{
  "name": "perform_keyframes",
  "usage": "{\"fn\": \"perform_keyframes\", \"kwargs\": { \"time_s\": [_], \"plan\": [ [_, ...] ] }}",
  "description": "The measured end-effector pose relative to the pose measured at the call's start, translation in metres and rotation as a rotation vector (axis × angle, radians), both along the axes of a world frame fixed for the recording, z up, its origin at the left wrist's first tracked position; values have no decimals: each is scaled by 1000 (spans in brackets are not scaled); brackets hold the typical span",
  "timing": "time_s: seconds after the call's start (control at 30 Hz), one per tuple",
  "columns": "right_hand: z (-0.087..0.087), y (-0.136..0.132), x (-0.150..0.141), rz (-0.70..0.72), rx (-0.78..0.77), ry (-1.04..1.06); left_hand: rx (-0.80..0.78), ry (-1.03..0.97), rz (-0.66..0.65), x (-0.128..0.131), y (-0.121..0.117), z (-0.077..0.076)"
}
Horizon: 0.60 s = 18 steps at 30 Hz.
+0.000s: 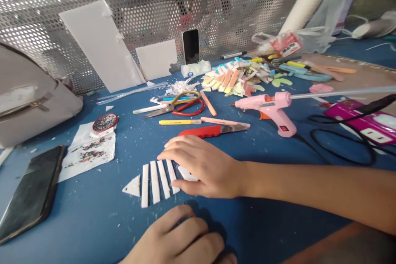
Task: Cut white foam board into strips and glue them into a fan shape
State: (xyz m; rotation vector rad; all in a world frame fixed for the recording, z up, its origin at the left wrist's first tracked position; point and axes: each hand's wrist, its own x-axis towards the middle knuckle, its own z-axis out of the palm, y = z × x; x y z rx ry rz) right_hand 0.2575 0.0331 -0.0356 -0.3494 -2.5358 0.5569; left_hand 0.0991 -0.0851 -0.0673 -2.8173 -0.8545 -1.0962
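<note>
My right hand (206,169) reaches in from the right, palm down, with thumb and fingers spread over several white foam strips (155,181) laid in a row. Its thumb and fingertips are at the right-most strips; whether they press on one is hard to tell. A white triangle with a small dark dot (133,186) lies at the row's left end. Another white piece (186,173) shows partly under my right hand. My left hand (182,237) rests on the blue table nearer to me, fingers loosely bent and slightly apart, with nothing visible in it; its fingertips are partly hidden.
Beyond my right hand lie a red-handled knife (201,131), markers (179,122) and scissors (185,105). A pink glue gun (269,109) with its cord lies right, near a purple power strip (368,121). Paper scraps (235,78) pile behind. A phone (32,189) and bag (34,95) are left.
</note>
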Motion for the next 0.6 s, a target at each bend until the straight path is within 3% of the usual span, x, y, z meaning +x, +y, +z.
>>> {"fn": "perform_keyframes", "kwargs": {
  "time_s": [0.1, 0.2, 0.4, 0.5, 0.6],
  "plan": [
    [0, -1, 2, 12, 19, 12, -73, -48, -9, 6, 3, 12],
    [-1, -1, 3, 30, 36, 23, -93, 46, -74, 9, 5, 24],
    [-1, -1, 3, 11, -7, 57, 97, -70, 4, 15, 5, 17],
    [-2, 0, 3, -13, -108, 104, 62, 126, -51, 12, 7, 19],
    [-3, 1, 3, -18, -191, 158, -9, 33, -93, 1, 11, 28]
  ]
}}
